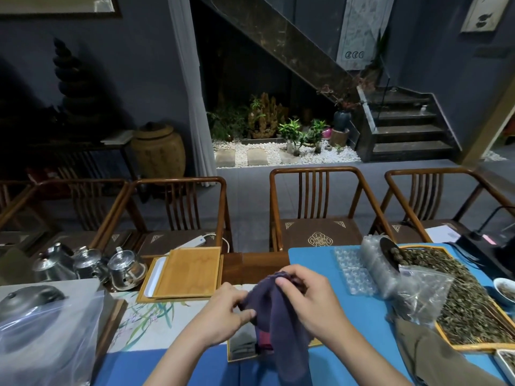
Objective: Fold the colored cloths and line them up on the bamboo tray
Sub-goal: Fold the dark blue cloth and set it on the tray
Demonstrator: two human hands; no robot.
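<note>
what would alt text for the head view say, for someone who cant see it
Two bare hands, left hand and right hand, hold up a dark purple cloth over a table; its lower end hangs down. Beyond them lies a bamboo tray, with glass teapots to its left.

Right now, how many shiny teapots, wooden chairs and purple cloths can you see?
Shiny glass-and-metal teapots: 3
Brown wooden chairs: 4
Purple cloth held in both hands: 1
Total: 8
</note>
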